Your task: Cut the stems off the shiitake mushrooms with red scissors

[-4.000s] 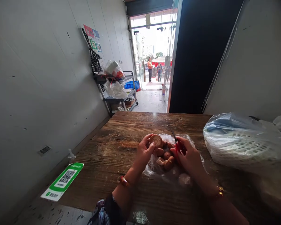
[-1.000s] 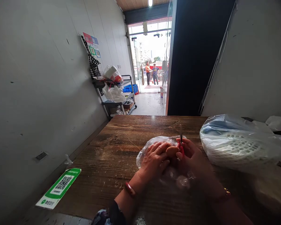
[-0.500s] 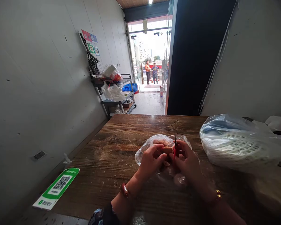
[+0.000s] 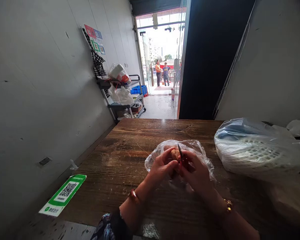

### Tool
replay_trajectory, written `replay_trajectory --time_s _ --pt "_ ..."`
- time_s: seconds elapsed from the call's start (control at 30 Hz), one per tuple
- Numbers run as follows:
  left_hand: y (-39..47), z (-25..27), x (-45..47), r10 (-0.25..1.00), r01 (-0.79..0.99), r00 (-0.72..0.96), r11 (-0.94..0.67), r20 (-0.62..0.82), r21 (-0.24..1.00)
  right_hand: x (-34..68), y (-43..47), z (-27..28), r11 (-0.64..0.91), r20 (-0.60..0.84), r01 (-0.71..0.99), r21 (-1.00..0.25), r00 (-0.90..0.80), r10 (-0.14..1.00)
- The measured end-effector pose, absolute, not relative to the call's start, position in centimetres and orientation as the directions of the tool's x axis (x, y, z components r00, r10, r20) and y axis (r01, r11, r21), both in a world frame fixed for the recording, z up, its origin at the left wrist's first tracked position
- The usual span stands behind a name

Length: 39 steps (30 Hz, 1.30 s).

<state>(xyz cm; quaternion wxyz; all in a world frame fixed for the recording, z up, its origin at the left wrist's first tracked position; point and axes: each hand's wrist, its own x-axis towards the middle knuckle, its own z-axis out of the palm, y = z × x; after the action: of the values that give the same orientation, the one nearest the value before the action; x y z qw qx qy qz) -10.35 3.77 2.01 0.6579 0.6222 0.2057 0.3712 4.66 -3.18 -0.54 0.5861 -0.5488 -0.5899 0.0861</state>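
Note:
My left hand [image 4: 162, 168] is closed around a small orange-brown knobby piece [image 4: 175, 154], possibly food; its exact kind is unclear. Closed on a red-handled tool with a dark pointed blade [image 4: 180, 151] is my right hand [image 4: 198, 171]. Whether that is a knife or shut scissors I cannot tell, as the fingers cover most of the handle. The blade points up and slightly left, right beside the piece. Under both hands lies an open clear plastic bag [image 4: 152, 157] with more brownish pieces in it, mostly hidden by my hands.
On the wooden table [image 4: 115, 160], a large plastic bag with white netting [image 4: 255, 150] sits at the right. A green QR-code card [image 4: 65, 195] lies at the left edge. A loaded cart [image 4: 125, 85] stands beyond, and two people [image 4: 162, 73] are outside the doorway.
The blade has tipped from nearly upright to leaning left, closer to the brown piece. My left hand has turned the piece so its end points up. The view has shifted slightly.

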Motion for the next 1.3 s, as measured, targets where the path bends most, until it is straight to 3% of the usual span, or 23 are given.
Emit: replay_trajectory --time_s 0.17,0.4,0.57,0.83,1.1,1.3 --pt "3.9 1.9 -10.5 0.757 -0.330 0.621 0.018 0.202 0.944 5.2 -3.7 0.5 0.370 0.508 0.396 -0.841 0.336 0.793" --pt "4.0 2.6 -10.8 0.765 -0.500 0.622 0.224 0.167 0.836 7.7 -4.0 1.9 0.336 0.592 0.626 -0.704 0.255 0.765" --pt "4.7 2.6 -11.2 0.785 -0.538 0.590 0.208 0.189 0.817 8.5 -4.3 2.1 0.312 0.562 0.757 -0.574 0.087 0.822" --pt "5.2 2.6 -11.4 0.822 -0.544 0.519 0.105 0.235 0.832 8.9 -4.7 2.7 0.284 0.532 0.884 -0.371 -0.048 0.846" --pt "5.3 2.0 -11.4 0.807 -0.462 0.510 -0.035 0.298 0.886 8.8 -4.9 3.2 0.239 0.478 0.912 -0.334 -0.056 0.877" --pt "5.4 1.8 -11.3 0.810 -0.396 0.503 -0.094 0.302 0.913 9.0 -4.8 3.1 0.238 0.438 0.892 -0.384 -0.051 0.898"
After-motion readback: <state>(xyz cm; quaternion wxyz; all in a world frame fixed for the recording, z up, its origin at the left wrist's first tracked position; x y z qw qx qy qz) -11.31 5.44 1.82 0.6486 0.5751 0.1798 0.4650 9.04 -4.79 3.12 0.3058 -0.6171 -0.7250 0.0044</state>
